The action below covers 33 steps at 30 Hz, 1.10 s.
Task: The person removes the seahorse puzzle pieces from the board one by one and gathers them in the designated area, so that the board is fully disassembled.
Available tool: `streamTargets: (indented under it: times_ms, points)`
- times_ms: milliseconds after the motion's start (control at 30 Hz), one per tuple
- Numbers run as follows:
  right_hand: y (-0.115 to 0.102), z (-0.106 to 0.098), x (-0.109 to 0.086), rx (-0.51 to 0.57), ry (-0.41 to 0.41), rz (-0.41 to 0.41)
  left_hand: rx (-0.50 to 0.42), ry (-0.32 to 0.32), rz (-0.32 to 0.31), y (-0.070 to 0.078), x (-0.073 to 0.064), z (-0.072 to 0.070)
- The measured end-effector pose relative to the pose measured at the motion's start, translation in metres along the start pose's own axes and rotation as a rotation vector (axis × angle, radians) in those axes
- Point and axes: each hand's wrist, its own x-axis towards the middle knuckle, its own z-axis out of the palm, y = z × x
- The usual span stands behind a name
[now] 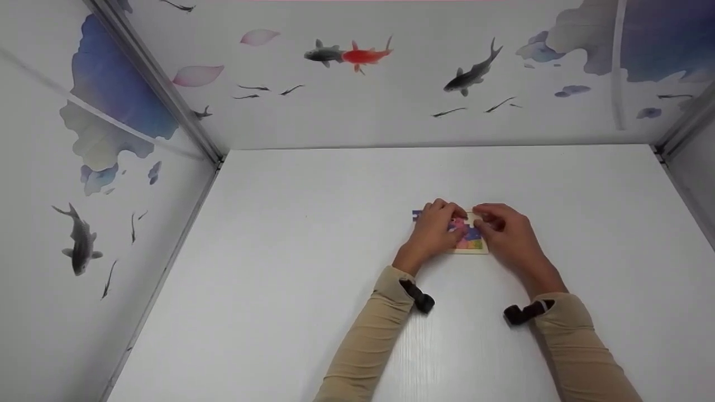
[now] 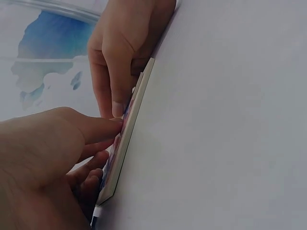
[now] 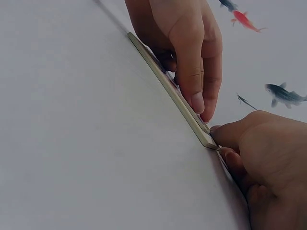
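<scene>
A small jigsaw puzzle (image 1: 475, 244) in a pale wooden tray lies flat on the table, its picture pink, blue, green and yellow. Over its left part is my left hand (image 1: 435, 228), thumb and fingertips touching the pieces from above. At the upper right corner, my right hand (image 1: 511, 234) grips the tray's edge between thumb and bent fingers. A bare pale patch (image 1: 471, 219) of the tray shows between the hands. A purple-blue jigsaw piece (image 1: 416, 215) juts out past my left hand at the upper left; the hand hides much of the picture.
The white table (image 1: 279, 251) spreads around the puzzle. White panels printed with fish stand behind it (image 1: 402, 117) and at the left (image 1: 33, 167), joined by a metal post (image 1: 162, 84). Each wrist wears a small black camera (image 1: 423, 301).
</scene>
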Motion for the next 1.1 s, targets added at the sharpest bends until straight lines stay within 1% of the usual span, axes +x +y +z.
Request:
streamTargets:
  times_ms: [433, 633, 900, 1000, 1100]
  points:
    - [0.004, 0.002, 0.002, -0.008, 0.012, -0.013, -0.05, 0.028, -0.015, 0.003, -0.001, 0.002]
    - [0.004, 0.001, 0.003, -0.005, 0.018, -0.039, -0.02, 0.038, -0.006, 0.007, -0.001, 0.001]
    - [0.002, 0.0, 0.003, -0.005, 0.014, -0.032, -0.007, 0.115, -0.015, 0.011, 0.0, 0.001]
    - [0.002, 0.0, 0.002, -0.013, 0.017, -0.03, 0.015, 0.138, -0.011, 0.011, 0.0, 0.0]
    - [0.002, 0.001, 0.003, -0.019, 0.018, -0.032, 0.04, 0.154, 0.008, 0.009, 0.001, -0.001]
